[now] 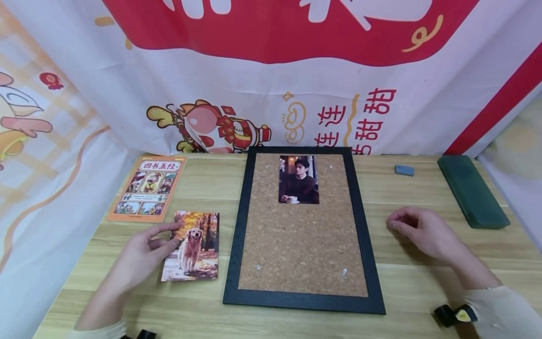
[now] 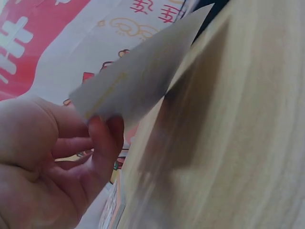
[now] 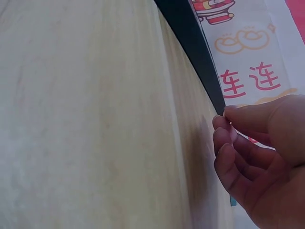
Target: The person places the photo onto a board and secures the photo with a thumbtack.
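Note:
My left hand (image 1: 146,252) pinches a photo (image 1: 203,263) of a golden retriever among autumn leaves by its left edge. In the left wrist view its pale back (image 2: 143,71) shows, tilted up off the table. Right of it lies a corkboard (image 1: 305,245) in a black frame (image 1: 305,301). A photo of a seated person (image 1: 298,181) with a cup is at the cork's top middle. Small shiny bits (image 1: 345,272) sit near the cork's corners. Beyond the frame's right side, my right hand (image 1: 427,230) has thumb and index tips together; whether something tiny is between them cannot be seen.
An orange illustrated booklet (image 1: 146,188) lies at the back left of the wooden table (image 1: 203,315). A small blue block (image 1: 404,170) and a dark green case (image 1: 474,193) lie at the back right. A printed cloth (image 1: 254,84) hangs behind the table.

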Tool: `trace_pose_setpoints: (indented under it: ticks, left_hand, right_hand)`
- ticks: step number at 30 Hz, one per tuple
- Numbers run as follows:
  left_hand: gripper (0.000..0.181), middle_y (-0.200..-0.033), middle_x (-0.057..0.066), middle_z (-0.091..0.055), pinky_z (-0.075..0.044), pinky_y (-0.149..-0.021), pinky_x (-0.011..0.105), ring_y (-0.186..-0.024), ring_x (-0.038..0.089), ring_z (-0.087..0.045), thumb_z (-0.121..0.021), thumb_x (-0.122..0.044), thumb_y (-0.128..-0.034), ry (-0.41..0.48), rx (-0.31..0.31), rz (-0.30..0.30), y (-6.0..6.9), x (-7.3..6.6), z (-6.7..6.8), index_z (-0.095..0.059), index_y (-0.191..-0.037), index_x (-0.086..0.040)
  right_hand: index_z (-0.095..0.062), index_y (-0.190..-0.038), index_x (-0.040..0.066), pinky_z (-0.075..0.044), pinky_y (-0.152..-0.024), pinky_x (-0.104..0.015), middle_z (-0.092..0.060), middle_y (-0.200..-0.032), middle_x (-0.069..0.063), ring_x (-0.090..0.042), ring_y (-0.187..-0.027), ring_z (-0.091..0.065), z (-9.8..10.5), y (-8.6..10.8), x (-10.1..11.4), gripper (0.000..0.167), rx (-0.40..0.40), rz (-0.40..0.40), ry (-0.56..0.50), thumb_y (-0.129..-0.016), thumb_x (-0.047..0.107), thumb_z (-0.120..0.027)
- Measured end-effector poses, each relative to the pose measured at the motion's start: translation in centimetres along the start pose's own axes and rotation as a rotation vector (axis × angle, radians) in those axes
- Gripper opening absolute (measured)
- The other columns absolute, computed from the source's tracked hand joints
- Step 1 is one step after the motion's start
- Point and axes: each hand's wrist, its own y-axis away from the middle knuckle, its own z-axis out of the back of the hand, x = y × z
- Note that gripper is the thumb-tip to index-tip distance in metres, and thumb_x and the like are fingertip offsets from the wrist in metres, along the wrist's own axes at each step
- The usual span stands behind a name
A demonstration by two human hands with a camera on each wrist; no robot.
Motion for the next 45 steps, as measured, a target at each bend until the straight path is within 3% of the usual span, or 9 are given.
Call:
trace_pose_setpoints:
  ticks: [4,8,15,20,23,28,35,40,45]
  left_hand:
    - [0.054,-0.162,0.023,-0.052,-0.062,-0.088,0.020,-0.108,-0.006,-0.071,-0.069,-0.016,-0.1060,0.052,-0.001,-0.023,0.0,-0.2,0.4,-0.054,-0.158,-0.011]
    - [0.054,-0.166,0.023,-0.047,-0.059,-0.089,0.016,-0.109,-0.012,-0.068,-0.068,-0.016,-0.1073,0.085,0.001,-0.024,0.1,-0.7,0.8,-0.052,-0.159,-0.012]
    - [0.051,-0.161,0.021,-0.054,-0.061,-0.085,0.020,-0.107,-0.008,-0.071,-0.067,-0.017,-0.1079,0.114,-0.010,-0.033,0.1,-2.1,0.5,-0.055,-0.157,-0.015]
    - [0.044,-0.161,0.016,-0.055,-0.060,-0.068,0.026,-0.082,0.000,-0.073,-0.066,-0.025,-0.1091,0.100,-0.054,-0.024,-0.1,-3.2,-0.1,-0.062,-0.152,-0.016]
    - [0.042,-0.155,0.016,-0.061,-0.061,-0.063,0.032,-0.074,0.009,-0.074,-0.067,-0.022,-0.1087,0.147,-0.058,-0.036,-0.3,-3.8,-0.4,-0.063,-0.150,-0.013]
    - [0.044,-0.150,0.023,-0.062,-0.066,-0.073,0.033,-0.082,0.011,-0.079,-0.067,-0.014,-0.1074,0.269,-0.004,-0.072,-0.9,-4.7,-1.2,-0.061,-0.150,-0.006]
    - [0.043,-0.140,0.023,-0.070,-0.056,-0.055,0.030,-0.062,0.012,-0.071,-0.067,-0.015,-0.1077,0.288,0.024,-0.027,-1.6,-6.0,-2.0,-0.062,-0.150,-0.008]
    - [0.043,-0.128,0.028,-0.074,-0.063,-0.062,0.034,-0.066,0.017,-0.075,-0.065,-0.013,-0.1083,0.342,0.079,-0.033,-2.2,-6.8,-2.8,-0.060,-0.151,-0.006]
    - [0.044,-0.146,0.027,-0.062,-0.066,-0.069,0.037,-0.069,0.016,-0.075,-0.064,-0.008,-0.1070,0.392,0.136,-0.062,-2.8,-7.4,-4.0,-0.057,-0.150,-0.004]
  right_hand:
    - [-0.073,-0.127,0.008,-0.053,-0.072,-0.024,-0.075,-0.112,-0.010,-0.024,-0.094,-0.061,0.2,0.0,0.1,0.023,0.000,0.003,-0.012,-0.110,0.021,-0.064]
    - [-0.073,-0.128,0.007,-0.053,-0.072,-0.024,-0.075,-0.113,-0.010,-0.024,-0.095,-0.061,0.4,0.1,0.4,0.024,-0.004,0.003,-0.011,-0.110,0.021,-0.064]
    - [-0.073,-0.128,0.008,-0.052,-0.075,-0.023,-0.075,-0.118,-0.013,-0.025,-0.097,-0.060,0.4,0.1,1.1,0.023,-0.029,0.023,-0.003,-0.109,0.019,-0.066]
    - [-0.073,-0.128,0.010,-0.052,-0.076,-0.023,-0.075,-0.119,-0.012,-0.025,-0.098,-0.061,0.4,0.1,1.4,0.024,-0.034,0.031,-0.015,-0.109,0.021,-0.066]
    - [-0.074,-0.128,0.010,-0.052,-0.076,-0.024,-0.076,-0.119,-0.012,-0.025,-0.099,-0.061,0.5,0.1,1.7,0.024,-0.035,0.044,-0.016,-0.109,0.023,-0.067]
    - [-0.074,-0.128,0.010,-0.052,-0.076,-0.026,-0.076,-0.118,-0.011,-0.025,-0.098,-0.060,0.6,0.0,2.2,0.025,-0.031,0.055,-0.023,-0.108,0.023,-0.068]
    - [-0.074,-0.129,0.009,-0.051,-0.073,-0.025,-0.076,-0.116,-0.011,-0.023,-0.095,-0.060,0.6,-0.2,3.1,0.025,-0.034,0.063,-0.033,-0.109,0.023,-0.067]
    - [-0.074,-0.128,0.010,-0.051,-0.070,-0.025,-0.075,-0.110,-0.007,-0.023,-0.092,-0.059,0.6,-0.3,3.6,0.024,-0.041,0.096,-0.057,-0.109,0.022,-0.067]
    - [-0.074,-0.127,0.010,-0.052,-0.071,-0.025,-0.074,-0.108,-0.007,-0.023,-0.090,-0.059,0.6,-0.4,4.2,0.023,-0.036,0.116,-0.081,-0.109,0.021,-0.066]
